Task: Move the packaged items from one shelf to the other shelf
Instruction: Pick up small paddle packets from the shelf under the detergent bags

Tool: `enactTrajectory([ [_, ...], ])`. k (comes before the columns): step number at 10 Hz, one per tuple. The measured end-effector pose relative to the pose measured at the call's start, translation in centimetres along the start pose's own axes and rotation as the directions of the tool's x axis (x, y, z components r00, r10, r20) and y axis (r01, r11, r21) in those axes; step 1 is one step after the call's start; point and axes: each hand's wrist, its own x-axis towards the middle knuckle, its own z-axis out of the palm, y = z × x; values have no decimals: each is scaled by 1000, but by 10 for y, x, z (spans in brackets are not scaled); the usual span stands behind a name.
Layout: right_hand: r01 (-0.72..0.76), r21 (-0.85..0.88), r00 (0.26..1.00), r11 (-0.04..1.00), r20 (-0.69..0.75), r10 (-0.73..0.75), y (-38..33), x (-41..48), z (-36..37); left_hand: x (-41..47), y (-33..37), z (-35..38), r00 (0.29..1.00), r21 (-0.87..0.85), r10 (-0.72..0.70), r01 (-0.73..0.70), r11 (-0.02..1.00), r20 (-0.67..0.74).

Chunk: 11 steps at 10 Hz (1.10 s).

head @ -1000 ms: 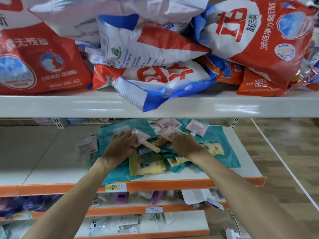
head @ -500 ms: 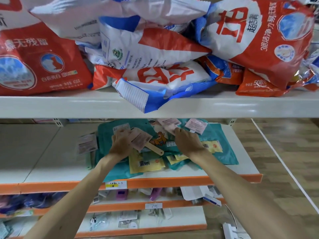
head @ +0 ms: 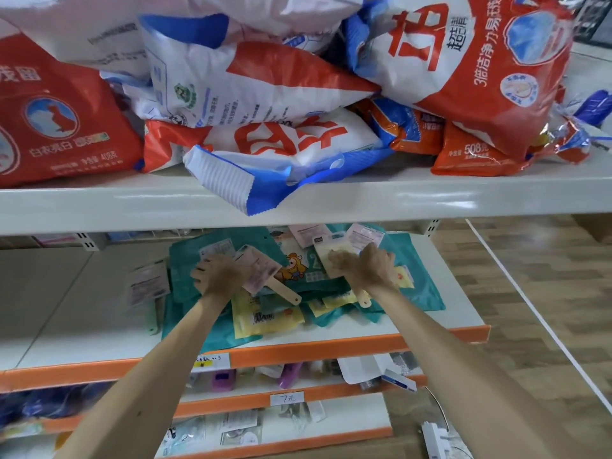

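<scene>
Piled across the upper half of the frame, on the white top shelf point(head: 430, 200): big red, white and blue detergent bags point(head: 251, 94), one blue-edged corner hanging over the front lip at centre. Below, filling the middle: the orange-edged second shelf point(head: 364, 342), bare white at left, crowded at centre with overlapping teal packets point(head: 420, 276) and yellow packets point(head: 268, 321). Reaching in from the lower edge, both bare arms. Left hand point(head: 220, 276), centre-left, fingers point(head: 198, 273) curled shut around a pink carded item point(head: 260, 271) with a pale wooden handle jutting toward lower right. Right hand point(head: 371, 268), centre-right, fingers bent down onto a cream carded item point(head: 331, 255), gripping its edge, handle showing beneath the wrist. Little headroom under the top shelf; open wooden floor point(head: 546, 293) at right beyond the shelf end. Lower shelves with small goods at bottom centre.
</scene>
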Motion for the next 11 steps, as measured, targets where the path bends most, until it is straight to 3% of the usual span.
enactTrajectory([
  [1,1,-64,1000,998,-8,-2,1,-1,5,-12,9,-2,1000,9,-6,6,1000,-23],
  [3,-7,5,999,1000,40,7,3,-3,6,-33,22,4,975,167,211,-197,966,-65],
  [4,7,25,999,1000,31,-8,4,-7,1,-32,24,5,983,23,180,-179,984,-40],
  [5,17,40,1000,999,13,-18,6,-10,-8,-27,26,-2,996,-272,77,-60,960,53],
  [6,27,53,1000,998,-4,-27,8,-13,-16,-32,39,-19,986,-452,166,-143,880,11],
  [7,25,62,1000,998,-10,-25,7,-14,-24,-38,52,-42,955,-358,261,-296,885,-144],
  [8,38,95,999,995,-10,-38,4,-12,-27,-36,50,-44,853,12,480,-488,873,-205],
  [9,79,102,996,992,26,-82,-1,-11,-22,-44,43,-16,796,161,598,-581,798,-94],
  [11,74,101,991,992,100,-84,-3,-8,-7,-37,30,28,834,232,537,-551,801,128],
])
